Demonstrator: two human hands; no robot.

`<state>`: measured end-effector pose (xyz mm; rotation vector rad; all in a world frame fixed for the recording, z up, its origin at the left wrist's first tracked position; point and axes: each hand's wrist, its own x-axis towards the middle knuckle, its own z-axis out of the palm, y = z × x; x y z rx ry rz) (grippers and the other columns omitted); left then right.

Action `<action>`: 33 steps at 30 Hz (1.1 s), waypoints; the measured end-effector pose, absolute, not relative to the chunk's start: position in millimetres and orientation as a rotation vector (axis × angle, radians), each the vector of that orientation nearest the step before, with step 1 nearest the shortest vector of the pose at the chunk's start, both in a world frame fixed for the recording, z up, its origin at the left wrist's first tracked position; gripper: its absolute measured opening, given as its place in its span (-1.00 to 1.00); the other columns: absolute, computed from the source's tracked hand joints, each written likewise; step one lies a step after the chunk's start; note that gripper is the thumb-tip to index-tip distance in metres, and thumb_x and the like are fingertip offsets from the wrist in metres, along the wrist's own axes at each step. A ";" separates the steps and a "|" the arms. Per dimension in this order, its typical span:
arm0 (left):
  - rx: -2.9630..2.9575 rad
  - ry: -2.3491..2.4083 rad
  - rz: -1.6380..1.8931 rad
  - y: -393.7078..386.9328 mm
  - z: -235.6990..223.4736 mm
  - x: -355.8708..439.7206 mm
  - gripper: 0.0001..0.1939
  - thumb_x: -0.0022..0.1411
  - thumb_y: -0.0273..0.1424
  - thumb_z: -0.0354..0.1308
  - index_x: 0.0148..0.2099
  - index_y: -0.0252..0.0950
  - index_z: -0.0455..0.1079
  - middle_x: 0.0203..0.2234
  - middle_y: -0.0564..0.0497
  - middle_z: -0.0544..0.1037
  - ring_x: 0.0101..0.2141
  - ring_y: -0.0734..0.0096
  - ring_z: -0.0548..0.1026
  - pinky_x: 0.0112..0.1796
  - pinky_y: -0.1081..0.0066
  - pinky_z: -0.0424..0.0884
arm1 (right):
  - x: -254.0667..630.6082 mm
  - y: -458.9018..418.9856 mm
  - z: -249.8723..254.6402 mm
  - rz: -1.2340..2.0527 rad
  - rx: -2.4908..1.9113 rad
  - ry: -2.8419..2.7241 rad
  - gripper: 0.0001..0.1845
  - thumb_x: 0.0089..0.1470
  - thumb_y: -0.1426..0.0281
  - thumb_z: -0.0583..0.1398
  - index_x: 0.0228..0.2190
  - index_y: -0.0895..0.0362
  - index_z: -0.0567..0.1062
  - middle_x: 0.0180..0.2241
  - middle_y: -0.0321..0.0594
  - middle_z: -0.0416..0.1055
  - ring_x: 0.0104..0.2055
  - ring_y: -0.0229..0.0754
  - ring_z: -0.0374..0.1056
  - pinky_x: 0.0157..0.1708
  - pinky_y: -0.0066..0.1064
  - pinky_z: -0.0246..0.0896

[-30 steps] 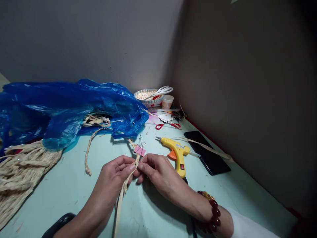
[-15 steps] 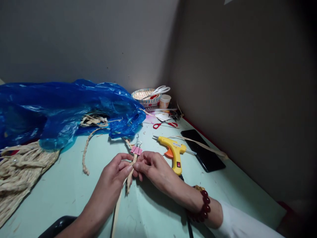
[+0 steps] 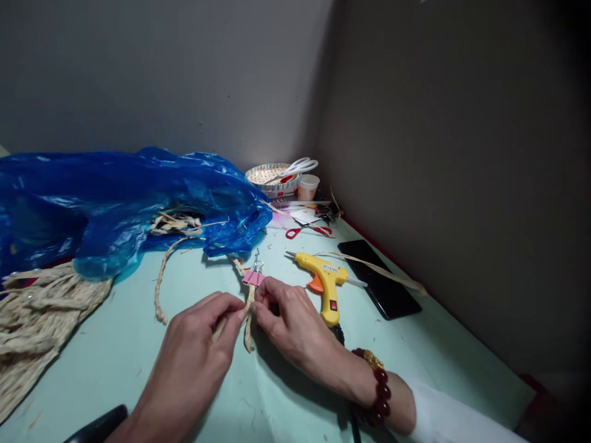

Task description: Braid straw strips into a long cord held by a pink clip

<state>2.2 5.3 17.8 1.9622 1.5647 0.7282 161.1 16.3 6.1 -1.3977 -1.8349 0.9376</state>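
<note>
Between my hands a pale plant-fibre braid [image 3: 250, 299] runs down from a pink binder clip [image 3: 253, 278], which grips it near the top. My left hand [image 3: 198, 344] pinches a fibre strand at the braid's left side, thumb against forefinger. From the other side my right hand [image 3: 290, 320], with a dark red bead bracelet [image 3: 381, 394] at its wrist, pinches the braid just below the clip. A loose strand end [image 3: 249, 338] hangs below the fingertips. The fingers partly hide the spot where the strands cross.
A yellow glue gun [image 3: 325, 283] lies right of my hands, beside a black phone [image 3: 383, 283]. Red-handled scissors [image 3: 308, 231], a paper cup [image 3: 307, 187] and a basket [image 3: 272, 175] stand farther back. A blue plastic bag [image 3: 124, 191] and woven fibre piece [image 3: 41, 326] are at left.
My left hand has turned over, its back now facing up, and the long strand that trailed below it no longer shows. My right hand stays at the braid, slightly closer to the clip.
</note>
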 end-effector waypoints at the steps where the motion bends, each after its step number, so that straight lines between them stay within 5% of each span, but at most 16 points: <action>1: 1.983 1.551 0.731 1.1 16.3 3.7 -0.77 0.31 -0.27 0.03 -0.32 -0.18 0.46 -0.44 0.03 0.56 -0.41 0.27 0.51 -0.38 0.39 0.34 | 161.6 16.7 4.6 0.974 -1.385 -1.810 -0.88 0.15 0.46 0.10 -0.44 0.13 0.35 -0.55 -0.33 0.35 -0.51 -0.29 0.18 -0.50 -0.46 -0.03; 6: 2.530 1.397 0.832 -18.7 -11.5 3.8 -0.77 0.33 -0.46 0.02 -0.02 -0.29 0.41 -0.41 -0.02 0.55 -0.40 0.32 0.56 -0.36 0.43 0.43 | 165.9 21.3 -4.6 1.319 -1.229 -1.553 -0.90 0.13 0.44 0.12 -0.44 0.14 0.36 -0.55 -0.32 0.39 -0.52 -0.30 0.27 -0.49 -0.51 0.10; 9: 3.020 1.263 0.832 -24.1 -29.6 -1.1 -0.63 0.28 -0.58 0.01 0.12 -0.42 0.33 -0.23 -0.21 0.62 -0.25 0.22 0.61 -0.29 0.42 0.49 | 167.1 23.6 -3.7 1.463 -1.178 -1.419 -0.91 0.09 0.46 0.14 -0.46 0.14 0.36 -0.61 -0.37 0.33 -0.56 -0.32 0.23 -0.52 -0.52 0.08; 19: 3.571 1.251 0.373 -33.9 -14.0 19.5 -0.64 0.16 -0.78 -0.04 -0.12 -0.58 0.53 -0.42 -0.26 0.66 -0.40 0.12 0.61 -0.43 0.32 0.51 | 157.7 16.8 3.0 1.647 -1.109 -1.079 -0.91 0.00 0.54 0.14 -0.48 0.15 0.32 -0.64 -0.40 0.30 -0.59 -0.37 0.08 -0.55 -0.54 -0.06; 26: 2.618 1.218 1.040 -18.8 4.8 9.0 -0.83 0.29 -0.49 0.04 -0.25 -0.31 0.47 -0.32 -0.14 0.56 -0.28 0.18 0.49 -0.27 0.29 0.40 | 165.6 16.3 2.4 1.452 -1.215 -1.274 -0.91 0.05 0.49 0.14 -0.48 0.16 0.34 -0.61 -0.39 0.26 -0.57 -0.36 0.05 -0.58 -0.52 -0.10; 29: 1.907 1.475 0.901 2.8 19.8 10.5 -0.87 0.24 -0.28 0.15 -0.26 -0.21 0.45 -0.33 -0.02 0.56 -0.27 0.21 0.50 -0.24 0.33 0.38 | 166.5 17.7 2.8 1.521 -1.183 -1.211 -0.90 0.05 0.51 0.14 -0.49 0.16 0.33 -0.62 -0.41 0.26 -0.60 -0.38 0.03 -0.59 -0.53 -0.12; 33: 1.389 1.097 0.650 27.2 17.1 15.5 -0.86 0.19 -0.32 0.15 -0.33 -0.27 0.46 -0.53 0.05 0.51 -0.47 0.35 0.46 -0.38 0.42 0.35 | 167.8 19.8 2.9 1.614 -1.097 -1.156 -0.88 0.10 0.52 0.11 -0.47 0.15 0.31 -0.63 -0.40 0.28 -0.60 -0.36 0.16 -0.54 -0.53 0.02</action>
